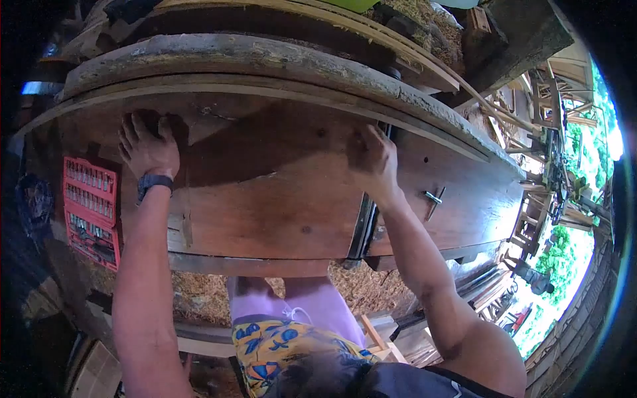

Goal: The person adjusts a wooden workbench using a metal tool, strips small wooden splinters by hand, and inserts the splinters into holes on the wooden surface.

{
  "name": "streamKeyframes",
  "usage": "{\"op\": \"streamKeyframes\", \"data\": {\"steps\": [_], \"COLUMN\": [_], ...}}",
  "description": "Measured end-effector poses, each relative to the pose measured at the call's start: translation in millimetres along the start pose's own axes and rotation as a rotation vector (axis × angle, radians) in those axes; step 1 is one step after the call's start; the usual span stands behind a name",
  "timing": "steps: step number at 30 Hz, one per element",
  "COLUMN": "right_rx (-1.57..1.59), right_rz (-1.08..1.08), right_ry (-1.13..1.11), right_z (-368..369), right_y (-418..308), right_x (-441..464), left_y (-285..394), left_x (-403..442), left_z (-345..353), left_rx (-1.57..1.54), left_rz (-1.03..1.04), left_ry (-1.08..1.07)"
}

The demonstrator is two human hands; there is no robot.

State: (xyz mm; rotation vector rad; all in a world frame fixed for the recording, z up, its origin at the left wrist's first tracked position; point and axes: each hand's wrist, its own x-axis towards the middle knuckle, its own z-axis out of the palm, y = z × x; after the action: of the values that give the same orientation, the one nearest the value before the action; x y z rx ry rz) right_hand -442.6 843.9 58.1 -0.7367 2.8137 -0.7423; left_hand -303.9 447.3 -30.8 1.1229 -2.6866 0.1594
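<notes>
My left hand lies with its fingers spread on the far left part of a brown wooden panel. A dark watch is on that wrist. My right hand is closed at the far side of the panel, beside a black bar that crosses it. Its curled fingers are in shadow, and I cannot make out what they hold. To the right of that hand, a metal T-handle tool lies on the wood.
A red socket set case lies open at the left end. A rough-edged plank runs along the far side. Wood shavings cover the floor by my legs. Timber pieces are stacked at the right.
</notes>
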Motion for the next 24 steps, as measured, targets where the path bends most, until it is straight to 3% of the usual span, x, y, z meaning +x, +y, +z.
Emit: {"op": "streamKeyframes", "data": {"steps": [5, 8, 10, 12, 16, 19, 23, 24], "right_rx": [0.201, 0.244, 0.225, 0.146, 0.107, 0.012, 0.347, 0.339], "right_rz": [0.025, -0.024, -0.008, 0.038, -0.073, -0.037, -0.042, -0.096], "right_ry": [0.058, -0.122, -0.252, -0.329, -0.061, 0.045, -0.04, -0.049], "right_z": [10.1, 26.4, 31.0, 45.0, 89.5, 102.9, 116.6, 124.5], "right_y": [-9.3, -52.7, -89.9, -123.4, -142.4, -157.3, -200.2, -213.2], "right_x": [-56.0, -85.7, -97.0, -105.1, -109.2, -101.4, -102.5, -101.1], "left_y": [4.6, 7.8, 15.9, 0.4, 0.7, 1.9, -11.0, -19.0], "left_x": [-0.1, 0.8, 0.7, 2.9, 10.2, 12.4, 28.9, 30.3], "left_z": [-3.5, -5.5, -24.6, 0.4, -2.0, -8.1, -36.7, -33.2], "left_rx": [0.033, 0.047, 0.127, 0.157, 0.059, 0.041, 0.055, 0.026], "left_rz": [-0.015, -0.016, 0.021, 0.106, 0.171, 0.2, 0.346, 0.418], "left_ry": [-0.033, -0.05, -0.261, -0.163, -0.135, -0.1, -0.283, -0.164]}}
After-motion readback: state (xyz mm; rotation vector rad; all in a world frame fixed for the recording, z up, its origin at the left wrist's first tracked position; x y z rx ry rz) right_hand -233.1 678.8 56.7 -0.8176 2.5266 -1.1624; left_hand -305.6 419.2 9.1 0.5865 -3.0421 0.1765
